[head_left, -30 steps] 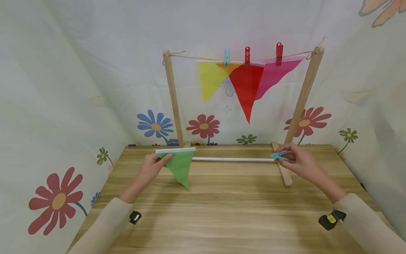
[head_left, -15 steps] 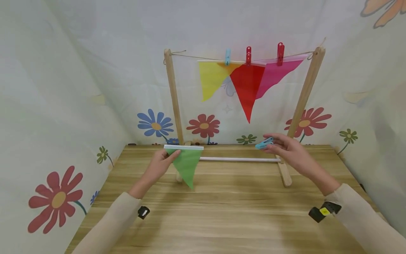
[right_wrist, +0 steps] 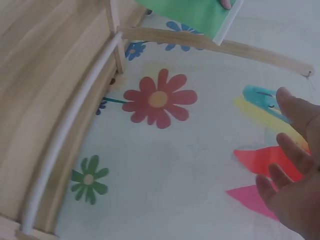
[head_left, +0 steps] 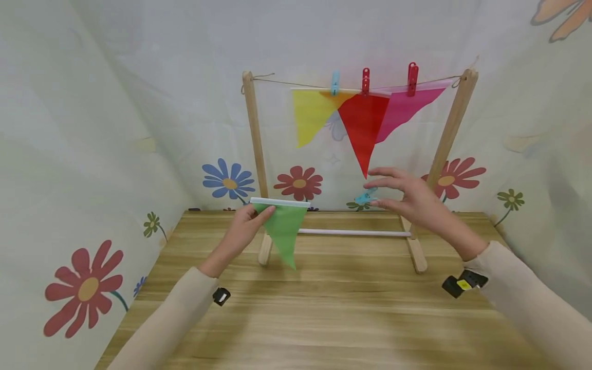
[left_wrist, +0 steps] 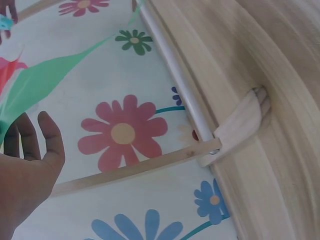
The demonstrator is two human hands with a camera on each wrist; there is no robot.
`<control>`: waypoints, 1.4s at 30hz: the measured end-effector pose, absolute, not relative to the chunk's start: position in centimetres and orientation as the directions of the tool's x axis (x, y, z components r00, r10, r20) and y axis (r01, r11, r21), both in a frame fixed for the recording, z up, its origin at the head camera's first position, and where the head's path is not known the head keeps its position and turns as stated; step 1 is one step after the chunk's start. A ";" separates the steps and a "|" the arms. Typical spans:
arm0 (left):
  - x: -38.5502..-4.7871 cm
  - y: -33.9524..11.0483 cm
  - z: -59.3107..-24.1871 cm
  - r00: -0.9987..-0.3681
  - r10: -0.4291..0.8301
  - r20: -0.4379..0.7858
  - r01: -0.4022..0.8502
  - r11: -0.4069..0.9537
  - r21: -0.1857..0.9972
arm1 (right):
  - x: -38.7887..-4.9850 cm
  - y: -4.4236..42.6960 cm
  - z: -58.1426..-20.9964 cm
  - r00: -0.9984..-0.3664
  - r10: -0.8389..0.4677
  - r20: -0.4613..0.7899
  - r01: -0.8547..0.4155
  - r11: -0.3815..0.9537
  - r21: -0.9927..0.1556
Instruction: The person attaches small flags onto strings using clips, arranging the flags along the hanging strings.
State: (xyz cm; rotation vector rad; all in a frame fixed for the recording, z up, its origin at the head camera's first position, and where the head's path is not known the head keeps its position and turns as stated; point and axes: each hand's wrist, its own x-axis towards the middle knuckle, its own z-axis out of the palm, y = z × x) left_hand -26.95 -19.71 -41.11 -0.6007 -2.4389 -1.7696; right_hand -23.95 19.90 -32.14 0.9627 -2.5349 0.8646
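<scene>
A green triangular pennant (head_left: 284, 226) with a white top strip hangs from my left hand (head_left: 245, 226), which pinches its upper left corner between thumb and fingers. In the left wrist view the pennant (left_wrist: 45, 80) trails away from that hand. My right hand (head_left: 411, 200) pinches a light blue clothespin (head_left: 365, 197) by one end, other fingers spread. The right wrist view shows the clothespin (right_wrist: 262, 100) at the thumb tip. Behind, yellow (head_left: 307, 115), red (head_left: 365, 123) and pink (head_left: 407, 110) pennants hang on a string, held by one blue and two red clothespins.
The string (head_left: 291, 83) is tied between two wooden posts (head_left: 254, 133), the right post (head_left: 450, 131) leaning outward. A white rod (head_left: 351, 233) joins their feet low above the wooden table (head_left: 324, 308). A flower-printed cloth (head_left: 176, 103) encloses the back and sides.
My left hand has carried the green pennant right and upward. The right hand has risen and moved left with the blue clothespin, its other fingers spreading.
</scene>
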 end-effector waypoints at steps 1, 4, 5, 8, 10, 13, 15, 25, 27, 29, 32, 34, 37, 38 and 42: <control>-27.0 -19.6 -41.0 -0.921 0.270 0.281 0.352 0.266 0.897 | -24.1 19.7 -31.7 -0.705 -0.512 0.490 -0.702 0.604 -0.378; -27.2 -19.1 -40.4 -0.919 0.274 0.285 0.357 0.269 0.894 | -24.5 19.2 -30.1 -0.652 -0.534 0.538 -0.740 0.603 -0.298; -27.3 -18.9 -40.1 -0.917 0.272 0.291 0.363 0.269 0.892 | -24.6 19.0 -29.6 -0.643 -0.537 0.546 -0.746 0.603 -0.285; -27.7 -18.2 -39.1 -0.901 0.278 0.332 0.402 0.255 0.879 | -24.9 18.5 -27.7 -0.626 -0.535 0.567 -0.753 0.604 -0.262; -28.2 -17.7 -38.3 -0.887 0.283 0.365 0.435 0.245 0.866 | -25.2 18.1 -26.4 -0.608 -0.535 0.586 -0.764 0.594 -0.251; -29.0 -16.8 -36.6 -0.874 0.284 0.395 0.460 0.217 0.861 | -25.7 17.5 -24.2 -0.589 -0.526 0.613 -0.771 0.594 -0.231; -29.6 -16.3 -35.3 -0.874 0.273 0.402 0.459 0.193 0.867 | -26.2 17.1 -22.7 -0.568 -0.523 0.636 -0.775 0.599 -0.200; -32.6 -13.5 -29.4 -0.871 0.173 0.459 0.462 -0.024 0.886 | -28.1 14.2 -15.8 -0.608 -0.488 0.626 -0.715 0.679 -0.166; -33.1 -13.1 -28.6 -0.865 0.171 0.471 0.470 -0.050 0.881 | -28.5 13.7 -15.1 -0.621 -0.490 0.612 -0.708 0.686 -0.168; -33.6 -12.9 -28.0 -0.862 0.170 0.477 0.474 -0.060 0.878 | -29.0 13.2 -14.3 -0.621 -0.506 0.599 -0.708 0.689 -0.153; -34.3 -12.5 -27.0 -0.862 0.164 0.479 0.472 -0.084 0.878 | -29.6 12.6 -13.4 -0.644 -0.517 0.565 -0.692 0.707 -0.142; -34.7 -12.4 -26.5 -0.864 0.158 0.478 0.467 -0.102 0.878 | -29.9 12.2 -12.8 -0.660 -0.522 0.541 -0.680 0.720 -0.135; -35.3 -12.2 -25.8 -0.871 0.142 0.470 0.453 -0.137 0.881 | -30.5 11.6 -12.0 -0.696 -0.511 0.504 -0.651 0.745 -0.145; -35.4 -12.2 -25.5 -0.877 0.134 0.462 0.443 -0.149 0.884 | -30.6 11.5 -11.8 -0.705 -0.507 0.496 -0.645 0.750 -0.150; -35.9 -12.3 -24.8 -0.896 0.108 0.430 0.407 -0.184 0.895 | -31.6 10.7 -10.7 -0.731 -0.496 0.469 -0.622 0.766 -0.159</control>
